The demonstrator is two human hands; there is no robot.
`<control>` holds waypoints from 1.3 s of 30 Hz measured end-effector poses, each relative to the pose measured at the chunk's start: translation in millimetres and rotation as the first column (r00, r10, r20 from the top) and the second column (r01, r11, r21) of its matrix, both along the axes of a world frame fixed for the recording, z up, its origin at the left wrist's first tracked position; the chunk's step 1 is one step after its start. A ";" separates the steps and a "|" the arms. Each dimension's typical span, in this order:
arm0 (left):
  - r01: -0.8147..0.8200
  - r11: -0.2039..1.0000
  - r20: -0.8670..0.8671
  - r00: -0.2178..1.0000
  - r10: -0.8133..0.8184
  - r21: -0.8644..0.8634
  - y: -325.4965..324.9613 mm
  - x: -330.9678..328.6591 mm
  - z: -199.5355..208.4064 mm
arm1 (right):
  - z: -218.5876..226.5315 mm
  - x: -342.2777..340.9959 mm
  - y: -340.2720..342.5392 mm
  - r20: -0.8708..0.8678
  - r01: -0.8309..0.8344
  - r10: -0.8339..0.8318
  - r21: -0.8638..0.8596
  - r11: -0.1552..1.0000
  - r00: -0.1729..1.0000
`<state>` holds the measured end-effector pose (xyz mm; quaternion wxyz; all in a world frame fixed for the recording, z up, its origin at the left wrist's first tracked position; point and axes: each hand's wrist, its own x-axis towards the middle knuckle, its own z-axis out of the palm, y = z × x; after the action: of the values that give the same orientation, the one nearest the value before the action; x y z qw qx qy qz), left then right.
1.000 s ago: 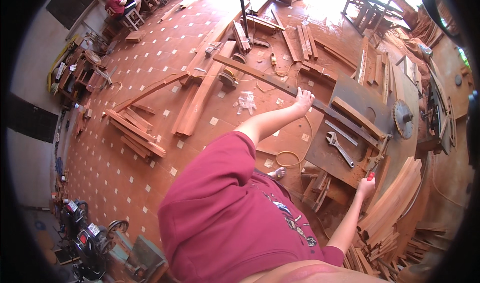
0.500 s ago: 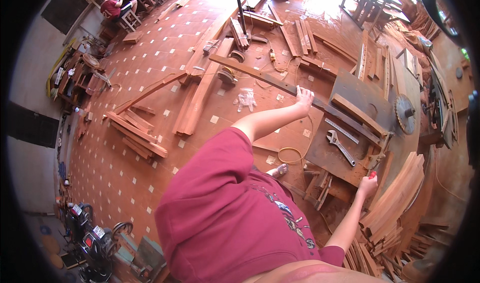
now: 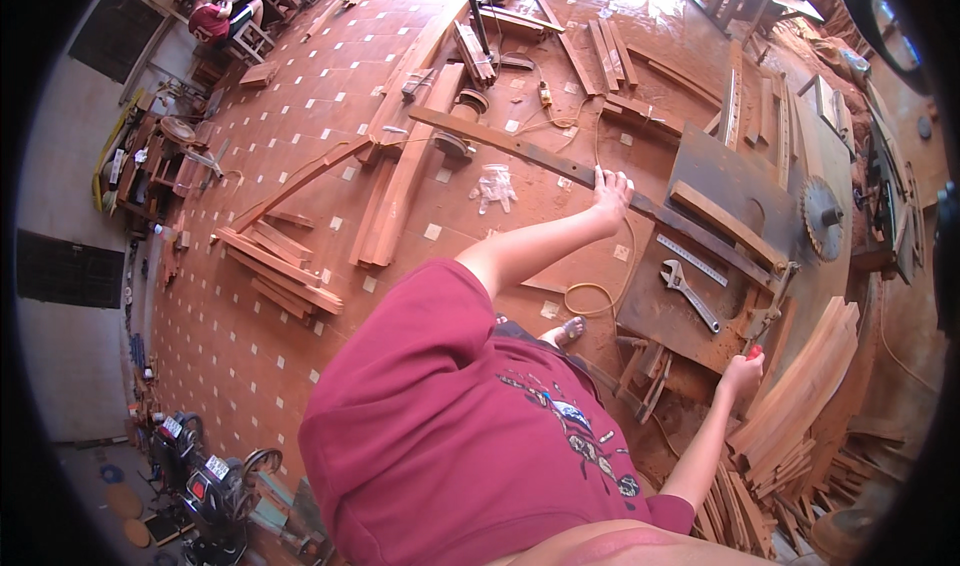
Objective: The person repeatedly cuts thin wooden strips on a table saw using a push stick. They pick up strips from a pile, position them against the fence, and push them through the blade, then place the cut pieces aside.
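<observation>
My left hand [image 3: 612,202] is closed over a long dark wooden bar [image 3: 530,152], which runs from the floor side on the left across a metal-topped saw table [image 3: 680,324]. My right hand [image 3: 741,375], low at the table's near right corner, is closed on a red handle [image 3: 756,351]. Just beyond that handle is a metal clamp-like fitting [image 3: 765,316] by the bar's right end; whether the two join is unclear. Between my hands, an adjustable wrench [image 3: 690,294] and a steel ruler [image 3: 692,260] lie on the table. Beside the bar rests a shorter wooden strip [image 3: 728,224].
A toothed circular saw blade [image 3: 821,215] stands right of the table. Stacked planks [image 3: 800,386] crowd the near right. More timber [image 3: 280,266], a white glove [image 3: 494,188] and a yellow cable [image 3: 590,300] lie on the tiled floor. A person [image 3: 212,21] sits far left; a motorbike [image 3: 210,486] is near left.
The whole view has shifted slightly. Both hands keep their grips, on the bar and on the red handle, with little visible movement.
</observation>
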<state>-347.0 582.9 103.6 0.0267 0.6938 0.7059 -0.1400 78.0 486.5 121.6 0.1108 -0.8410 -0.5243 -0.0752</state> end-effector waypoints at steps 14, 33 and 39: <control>-0.016 0.995 0.069 0.998 0.009 0.095 79.4 -20.6 -22.1 | 7.9 -19.8 82.7 0.034 0.026 -0.024 -0.077 0.997 0.999; -0.169 0.963 -0.195 0.958 0.210 0.209 403.5 -68.7 -36.0 | 17.7 -71.7 385.5 -0.088 -0.086 0.075 -0.137 0.987 0.993; -0.113 0.975 -0.240 0.958 0.158 0.193 416.1 -95.0 -85.6 | -8.6 -46.2 427.6 -0.144 -0.356 0.355 0.023 0.934 0.924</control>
<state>-442.0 999.1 18.0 -0.1161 0.6196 0.7591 -0.1621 31.8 914.1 113.0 0.1591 -0.7354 -0.6586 0.0085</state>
